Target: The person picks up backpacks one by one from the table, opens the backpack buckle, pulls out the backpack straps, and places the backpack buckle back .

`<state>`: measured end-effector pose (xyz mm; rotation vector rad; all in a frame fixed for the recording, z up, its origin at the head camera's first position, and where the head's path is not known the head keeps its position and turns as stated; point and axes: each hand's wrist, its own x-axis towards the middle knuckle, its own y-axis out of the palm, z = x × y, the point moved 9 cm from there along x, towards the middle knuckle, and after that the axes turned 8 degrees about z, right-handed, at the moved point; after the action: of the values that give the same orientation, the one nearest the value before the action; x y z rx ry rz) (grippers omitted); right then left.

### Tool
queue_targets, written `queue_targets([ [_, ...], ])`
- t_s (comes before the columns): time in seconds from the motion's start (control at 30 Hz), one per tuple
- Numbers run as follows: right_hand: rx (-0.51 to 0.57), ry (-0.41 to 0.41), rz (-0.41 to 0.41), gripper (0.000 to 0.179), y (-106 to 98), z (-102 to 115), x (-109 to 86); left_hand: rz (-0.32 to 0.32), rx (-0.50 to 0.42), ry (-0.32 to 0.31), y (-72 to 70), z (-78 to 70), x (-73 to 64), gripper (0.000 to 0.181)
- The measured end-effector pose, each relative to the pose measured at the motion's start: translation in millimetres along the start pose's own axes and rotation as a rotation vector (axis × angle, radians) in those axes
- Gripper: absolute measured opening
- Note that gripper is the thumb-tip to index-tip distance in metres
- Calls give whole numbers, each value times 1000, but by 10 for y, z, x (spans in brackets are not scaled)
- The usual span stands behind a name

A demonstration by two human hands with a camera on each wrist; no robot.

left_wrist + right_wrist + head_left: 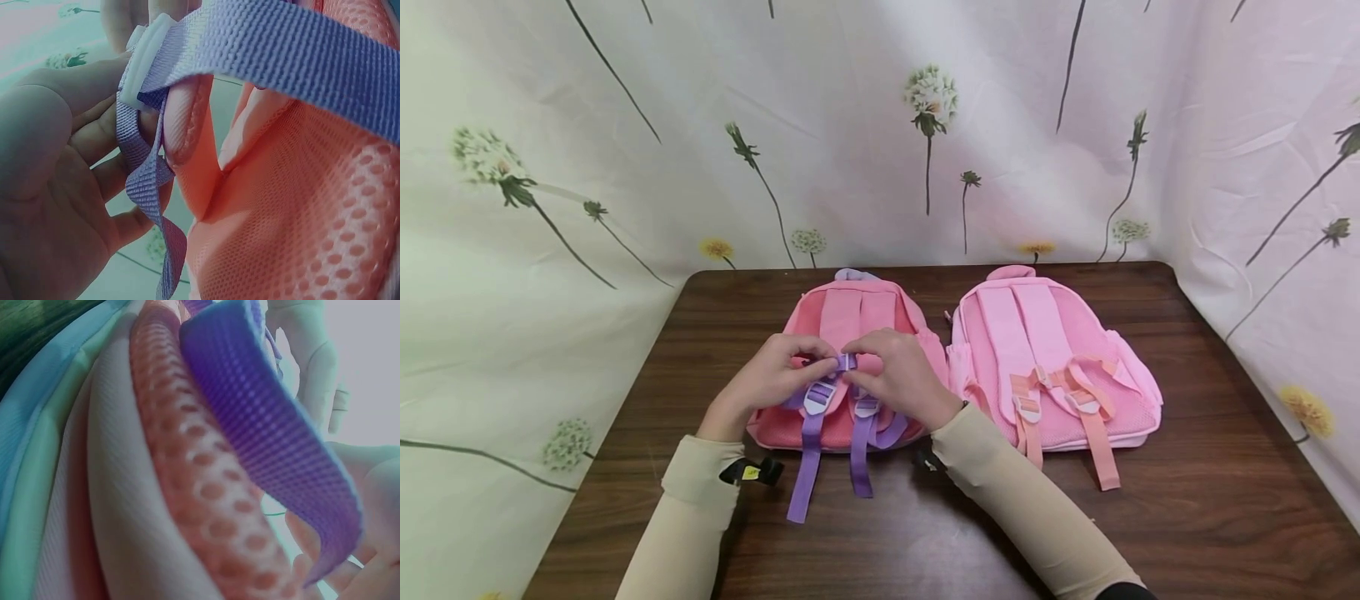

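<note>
A coral-pink backpack (805, 317) lies on the table, its shoulder-strap side up. Over its middle, both hands meet at a purple chest strap with a small white buckle (847, 362). My left hand (775, 375) pinches the strap at the buckle's left side. From the right, my right hand (902, 375) has thumb and index finger about the buckle. In the left wrist view, purple webbing (300, 56) runs through the white buckle, and a twisted tail hangs below. Two purple adjuster straps (806, 475) with white sliders hang toward the front. A loose purple strap end (269, 444) crosses the right wrist view.
To the right lies a lighter pink backpack (1000, 325) with peach straps (1101, 454), close beside the coral one. Both rest on a dark wooden table (880, 550). A floral-printed cloth (850, 150) hangs behind the table.
</note>
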<state>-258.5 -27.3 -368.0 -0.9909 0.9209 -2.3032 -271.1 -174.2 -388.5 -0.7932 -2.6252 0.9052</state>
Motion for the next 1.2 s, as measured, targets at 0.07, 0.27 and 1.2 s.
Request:
queue_targets([
  [0.07, 4, 5, 0, 26, -4, -1, -2, 2, 0, -7, 11, 1, 4, 5],
  [0.27, 19, -12, -9, 26, -15, 6, -6, 6, -14, -2, 32, -4, 17, 6],
  [1.2, 32, 9, -34, 27, -58, 0, -16, -70, -49, 19, -88, 29, -99, 22],
])
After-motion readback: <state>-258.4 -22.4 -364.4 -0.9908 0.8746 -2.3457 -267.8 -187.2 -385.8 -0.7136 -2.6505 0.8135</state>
